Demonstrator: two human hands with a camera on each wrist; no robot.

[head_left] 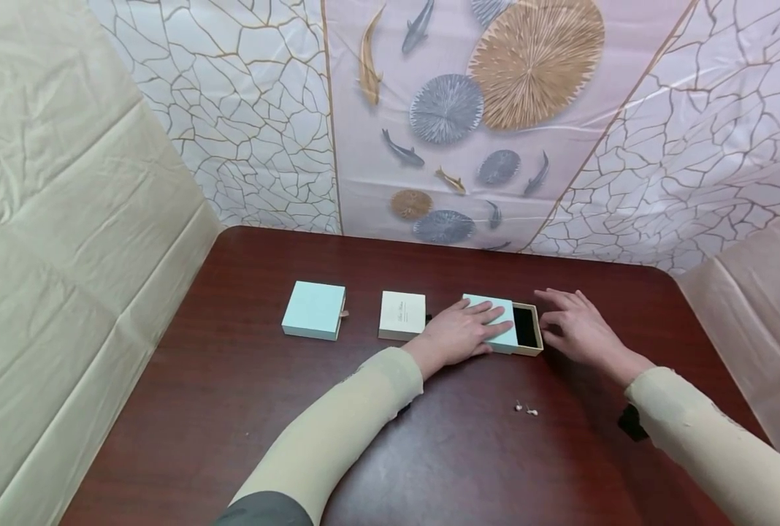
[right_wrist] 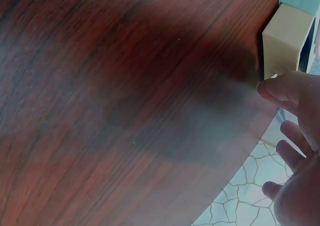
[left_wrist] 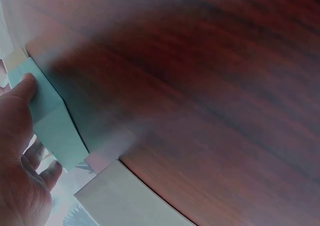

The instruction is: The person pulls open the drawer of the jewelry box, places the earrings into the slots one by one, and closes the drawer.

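A light-blue drawer box (head_left: 507,337) lies at the right of the table, with its cream drawer (head_left: 528,351) slid partway out to the right, showing a black inside. My left hand (head_left: 459,332) holds the blue sleeve, fingers spread over its top and thumb (left_wrist: 29,83) along the near side. At the drawer's outer end is my right hand (head_left: 577,326). Its thumb and forefinger (right_wrist: 285,85) come together there, while the other fingers stay loose; any pull tab between them is hidden. Nearer to me lie two pearl stud earrings (head_left: 525,409).
A cream box (head_left: 402,314) with printed lettering sits left of the blue one. Farther left is another light-blue box (head_left: 314,308) with a small ribbon tab (head_left: 345,314). A patterned cloth (head_left: 442,183) hangs behind the dark red-brown table (head_left: 245,394).
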